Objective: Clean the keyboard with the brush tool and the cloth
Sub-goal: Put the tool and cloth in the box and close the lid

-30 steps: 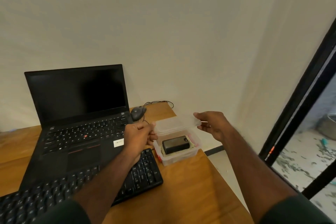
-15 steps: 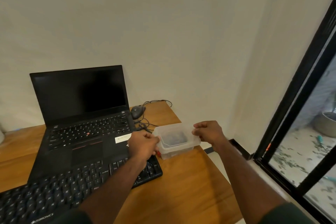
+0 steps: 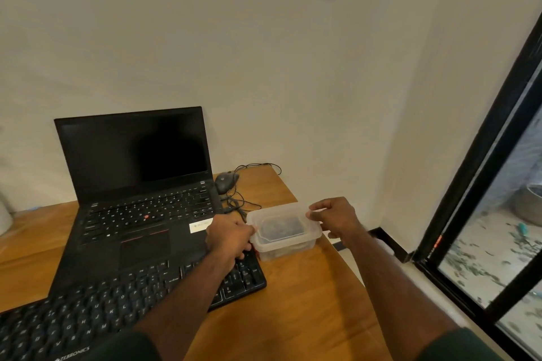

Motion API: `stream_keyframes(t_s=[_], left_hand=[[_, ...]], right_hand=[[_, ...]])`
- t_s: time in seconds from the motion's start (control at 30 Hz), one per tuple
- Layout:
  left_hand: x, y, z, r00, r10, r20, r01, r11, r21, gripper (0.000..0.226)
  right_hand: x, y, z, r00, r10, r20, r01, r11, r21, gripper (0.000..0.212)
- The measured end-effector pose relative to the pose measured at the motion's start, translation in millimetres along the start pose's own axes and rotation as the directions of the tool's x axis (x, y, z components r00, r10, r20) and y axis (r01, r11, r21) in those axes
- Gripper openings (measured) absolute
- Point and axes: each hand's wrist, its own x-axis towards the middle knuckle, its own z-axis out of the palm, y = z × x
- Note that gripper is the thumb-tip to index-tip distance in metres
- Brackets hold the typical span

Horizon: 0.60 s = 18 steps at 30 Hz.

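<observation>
Change: the lid, held raised above the container a second ago with a dark block exposed inside, is now seated on the rim; both hands have come down with it.
Keyboard: the black external keyboard (image 3: pixel 123 306) is laid nearest on the wooden desk (image 3: pixel 308 302), its right end just beside the container and partly crossed by the left forearm.
Container: a translucent plastic container (image 3: pixel 286 239) is set on the desk near its right edge, the lid (image 3: pixel 281 215) lying on top; a dark object is seen dimly through the plastic, and what it is cannot be told.
Left hand: the left hand (image 3: pixel 230 236) is curled against the container's left end, fingers bent round the rim.
Right hand: the right hand (image 3: pixel 335 218) is held at the right end, the lid edge pinched between thumb and bent fingers.
Laptop: an open black laptop (image 3: pixel 137 184) with a dark screen is placed behind the keyboard.
Mouse: a wired grey mouse (image 3: pixel 225 182) is seen beside the laptop, its cable looped toward the container.
Wall: a plain pale wall (image 3: pixel 264 53) is seen behind the desk.
</observation>
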Motion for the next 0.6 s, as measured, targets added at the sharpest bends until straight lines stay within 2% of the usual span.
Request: stream_keyframes(t_s=[0.17, 0.27, 0.37, 0.5, 0.6], left_hand=[[4.6, -4.4, 4.3, 1.0, 0.001, 0.029, 0.0, 0.999, -0.05, 0.012], [7.8, -7.2, 3.4, 0.994, -0.034, 0.102, 0.04, 0.998, -0.057, 0.012], [11.9, -8.6, 1.2, 0.985, -0.051, 0.164, 0.052, 0.999, -0.001, 0.016], [16.0, -8.1, 2.2, 0.977, -0.007, 0.212, -0.004, 0.999, 0.051, 0.022], [18.4, -3.9, 4.5, 0.969, 0.019, 0.248, -0.045, 0.994, 0.099, 0.023]], right_hand=[[1.0, 4.9, 0.8, 0.999, 0.053, 0.005, -0.053, 0.993, 0.106, 0.028], [-1.3, 6.3, 1.0, 0.995, 0.097, 0.032, -0.1, 0.991, 0.092, 0.033], [-9.5, 7.2, -0.5, 0.983, 0.154, 0.1, -0.161, 0.985, 0.067, 0.039], [-22.9, 12.3, -4.3, 0.97, 0.173, 0.168, -0.187, 0.979, 0.075, 0.038], [-31.1, 19.7, -13.4, 0.949, 0.218, 0.228, -0.259, 0.951, 0.168, 0.038]])
